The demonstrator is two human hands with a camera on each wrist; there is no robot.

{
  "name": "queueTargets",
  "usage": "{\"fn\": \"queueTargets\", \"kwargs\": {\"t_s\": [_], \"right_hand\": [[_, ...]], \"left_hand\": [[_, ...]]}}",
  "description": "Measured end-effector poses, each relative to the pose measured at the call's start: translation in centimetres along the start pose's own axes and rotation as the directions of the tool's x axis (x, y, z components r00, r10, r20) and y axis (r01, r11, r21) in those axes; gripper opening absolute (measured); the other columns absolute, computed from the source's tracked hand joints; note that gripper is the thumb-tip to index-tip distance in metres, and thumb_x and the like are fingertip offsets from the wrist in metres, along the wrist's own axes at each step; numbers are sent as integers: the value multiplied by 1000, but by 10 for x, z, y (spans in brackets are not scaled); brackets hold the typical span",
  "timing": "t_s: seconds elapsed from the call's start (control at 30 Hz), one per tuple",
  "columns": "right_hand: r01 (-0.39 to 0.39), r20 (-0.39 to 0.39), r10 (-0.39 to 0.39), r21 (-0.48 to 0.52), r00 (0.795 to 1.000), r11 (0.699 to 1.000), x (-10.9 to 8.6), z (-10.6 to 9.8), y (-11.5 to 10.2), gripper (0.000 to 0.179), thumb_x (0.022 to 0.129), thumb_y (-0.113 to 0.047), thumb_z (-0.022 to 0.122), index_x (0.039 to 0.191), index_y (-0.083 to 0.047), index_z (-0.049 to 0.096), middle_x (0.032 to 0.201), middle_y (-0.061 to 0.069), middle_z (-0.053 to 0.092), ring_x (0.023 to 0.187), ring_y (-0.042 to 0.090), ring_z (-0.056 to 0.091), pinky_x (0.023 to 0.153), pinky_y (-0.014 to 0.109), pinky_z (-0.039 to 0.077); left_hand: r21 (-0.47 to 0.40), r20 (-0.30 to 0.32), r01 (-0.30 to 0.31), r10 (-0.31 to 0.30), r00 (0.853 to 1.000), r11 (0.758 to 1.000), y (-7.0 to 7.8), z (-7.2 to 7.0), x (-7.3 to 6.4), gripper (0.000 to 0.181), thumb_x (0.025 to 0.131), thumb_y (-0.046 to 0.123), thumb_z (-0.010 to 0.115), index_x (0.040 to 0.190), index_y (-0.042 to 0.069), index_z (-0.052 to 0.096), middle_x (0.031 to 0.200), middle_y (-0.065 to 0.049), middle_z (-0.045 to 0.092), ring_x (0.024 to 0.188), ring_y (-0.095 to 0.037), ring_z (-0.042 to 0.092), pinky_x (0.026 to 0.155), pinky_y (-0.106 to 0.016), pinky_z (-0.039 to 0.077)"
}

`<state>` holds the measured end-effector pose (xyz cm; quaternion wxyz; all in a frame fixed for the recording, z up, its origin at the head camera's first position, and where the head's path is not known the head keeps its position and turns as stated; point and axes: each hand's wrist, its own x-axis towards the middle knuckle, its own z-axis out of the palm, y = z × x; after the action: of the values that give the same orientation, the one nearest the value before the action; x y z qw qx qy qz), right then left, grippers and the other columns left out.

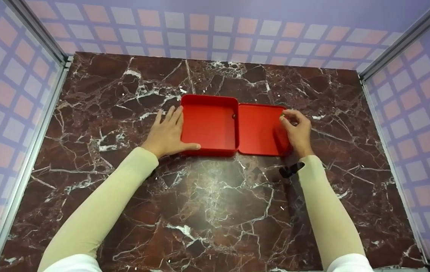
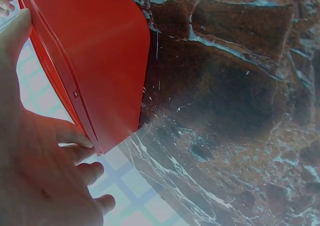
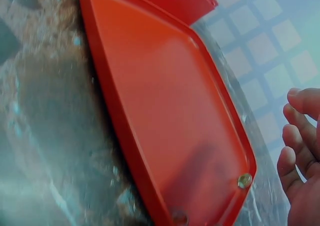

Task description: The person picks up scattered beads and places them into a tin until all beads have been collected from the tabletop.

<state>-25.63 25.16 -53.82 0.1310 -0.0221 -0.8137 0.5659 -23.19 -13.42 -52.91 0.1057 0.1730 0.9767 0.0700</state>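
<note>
A square red box point(image 1: 209, 126) stands open on the table, its flat red lid point(image 1: 258, 130) laid out to the right. My left hand point(image 1: 168, 132) rests against the box's left side with fingers extended, thumb across the front rim; in the left wrist view, thumb and a fingertip touch its edge. At the lid's right edge is my right hand point(image 1: 298, 128), fingers loosely bent. A small, glassy, greenish marble-like ball point(image 3: 244, 180) lies in a lid corner, apart from the right fingers point(image 3: 302, 136) in the right wrist view.
A small dark spot point(image 1: 233, 116) shows at the box's right inner wall; I cannot tell what it is. Dark red marbled tabletop point(image 1: 215, 211) surrounds the box. Checkered panels point(image 1: 199, 34) in metal frames enclose the back and sides.
</note>
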Motion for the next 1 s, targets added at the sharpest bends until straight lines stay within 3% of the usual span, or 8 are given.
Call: {"fn": "queueTargets", "kwargs": {"t_s": [0.3, 0.53, 0.77, 1.0], "right_hand": [[43, 13, -44, 42, 999, 998, 0, 12, -12, 24, 85, 4, 68, 106, 13, 67, 98, 31, 66, 75, 14, 57, 69, 22, 46], [48, 38, -51, 70, 998, 996, -1, 23, -22, 25, 84, 5, 68, 107, 14, 66, 99, 31, 66, 78, 18, 59, 68, 14, 46], [48, 51, -52, 71, 997, 996, -1, 31, -27, 23, 84, 5, 68, 106, 13, 67, 97, 29, 67, 77, 19, 60, 67, 19, 48], [70, 65, -75, 67, 995, 995, -2, 38, -30, 23, 84, 4, 68, 105, 13, 67, 96, 28, 68, 76, 20, 60, 67, 16, 47]], "left_hand": [[-1, 9, -6, 6, 1000, 1000, 1, 0, 3, 120, 74, 86, 45, 153, 0, 18, 164, -13, 7, 152, -33, 5, 121, -57, 1], [-7, 19, -5, 6, 1000, 1000, 0, 1, 3, 120, 74, 85, 46, 154, 0, 17, 164, -13, 5, 152, -33, 2, 121, -57, -1], [-10, 0, -7, 7, 1000, 1000, 0, 4, 4, 122, 73, 87, 46, 154, 1, 16, 164, -13, 6, 152, -33, 4, 121, -57, -1], [-2, -10, -6, 6, 1000, 1000, -2, 4, 2, 121, 73, 87, 45, 154, 1, 18, 164, -13, 7, 152, -33, 6, 121, -57, 0]]}}
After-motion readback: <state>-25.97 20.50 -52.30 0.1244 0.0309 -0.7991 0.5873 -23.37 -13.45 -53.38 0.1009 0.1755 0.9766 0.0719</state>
